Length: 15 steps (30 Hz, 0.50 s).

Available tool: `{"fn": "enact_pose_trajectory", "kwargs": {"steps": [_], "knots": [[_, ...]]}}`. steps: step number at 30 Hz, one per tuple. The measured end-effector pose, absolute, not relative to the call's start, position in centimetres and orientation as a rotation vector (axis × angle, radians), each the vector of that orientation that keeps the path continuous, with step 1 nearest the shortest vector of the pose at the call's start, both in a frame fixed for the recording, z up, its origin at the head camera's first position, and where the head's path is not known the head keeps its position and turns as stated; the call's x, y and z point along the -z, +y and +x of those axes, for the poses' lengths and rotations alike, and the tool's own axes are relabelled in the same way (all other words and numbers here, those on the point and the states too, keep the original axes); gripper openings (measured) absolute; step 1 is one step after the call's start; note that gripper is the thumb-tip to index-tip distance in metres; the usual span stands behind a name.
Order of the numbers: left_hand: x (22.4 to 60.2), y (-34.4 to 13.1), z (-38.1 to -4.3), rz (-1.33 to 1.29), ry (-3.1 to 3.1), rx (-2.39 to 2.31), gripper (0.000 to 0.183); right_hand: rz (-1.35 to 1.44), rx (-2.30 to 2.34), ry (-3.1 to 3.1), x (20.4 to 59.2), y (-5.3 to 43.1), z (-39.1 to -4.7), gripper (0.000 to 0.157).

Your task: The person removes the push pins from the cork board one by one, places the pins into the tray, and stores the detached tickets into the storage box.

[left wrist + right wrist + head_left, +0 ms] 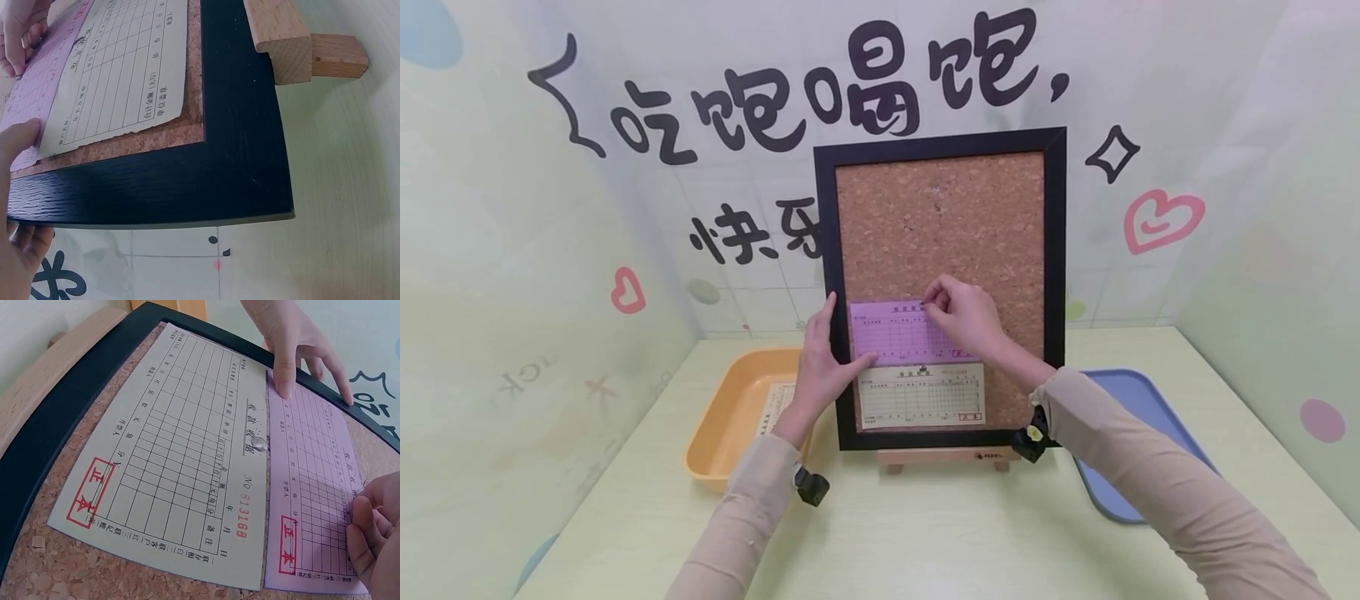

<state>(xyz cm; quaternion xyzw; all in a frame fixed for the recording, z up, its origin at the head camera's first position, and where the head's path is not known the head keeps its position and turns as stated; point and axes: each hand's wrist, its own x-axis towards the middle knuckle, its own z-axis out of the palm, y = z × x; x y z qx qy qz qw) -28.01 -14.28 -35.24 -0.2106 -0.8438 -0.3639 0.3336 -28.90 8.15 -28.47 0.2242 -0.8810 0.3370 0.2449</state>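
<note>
A black-framed cork board (940, 225) stands upright on a small wooden easel (936, 456). My left hand (824, 365) grips the board's left edge: the thumb presses on the purple receipt slip (883, 335), while the fingers go behind the frame, as the left wrist view shows. At the slip's top edge, my right hand (967, 318) pinches a small pushpin (923, 305), mostly hidden by the fingertips. Just below lies a cream receipt slip (921, 400), fixed at its top middle by a silvery pushpin (259, 444). The purple slip lies flat on the cork.
An orange tray (722, 425) with a printed paper slip (775, 406) in it stands at the left, partly behind my left arm. A blue tray (1123, 500) lies at the right, partly under my right forearm. Behind the board rises a wall (737, 308) with printed lettering.
</note>
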Motion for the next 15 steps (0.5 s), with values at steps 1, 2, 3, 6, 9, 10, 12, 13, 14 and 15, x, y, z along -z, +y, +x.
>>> {"fn": "enact_pose_trajectory", "kwargs": {"steps": [1,2,3,6,9,10,12,13,14,15], "knots": [[35.24,-14.25,-28.02,-0.55,-2.204,0.951,0.102,0.611,-0.914,-2.407,28.47,8.18,-28.89,0.005],[35.23,-14.22,-28.03,-0.55,-2.206,0.953,0.102,0.609,-0.907,-2.411,28.44,8.19,-28.89,0.005],[35.22,-14.19,-28.04,-0.55,-2.207,0.954,0.102,0.61,-0.899,-2.416,28.42,8.2,-28.89,0.006],[35.2,-14.12,-28.07,-0.552,-2.21,0.96,0.102,0.613,-0.873,-2.442,28.27,8.24,-28.88,0.007],[35.22,-14.13,-28.12,-0.559,-2.202,0.975,0.102,0.621,-0.864,-2.468,28.02,8.29,-28.79,0.008],[35.25,-14.16,-28.15,-0.562,-2.2,0.979,0.102,0.625,-0.862,-2.478,27.95,8.3,-28.78,0.008],[35.32,-14.23,-28.17,-0.566,-2.194,0.984,0.102,0.634,-0.861,-2.491,27.81,8.31,-28.72,0.009],[35.36,-14.26,-28.18,-0.566,-2.193,0.983,0.102,0.637,-0.86,-2.497,27.77,8.31,-28.69,0.009],[35.38,-14.27,-28.17,-0.566,-2.192,0.981,0.102,0.638,-0.856,-2.503,27.73,8.31,-28.69,0.009],[35.4,-14.28,-28.16,-0.565,-2.192,0.979,0.102,0.638,-0.855,-2.506,27.72,8.3,-28.69,0.009]]}}
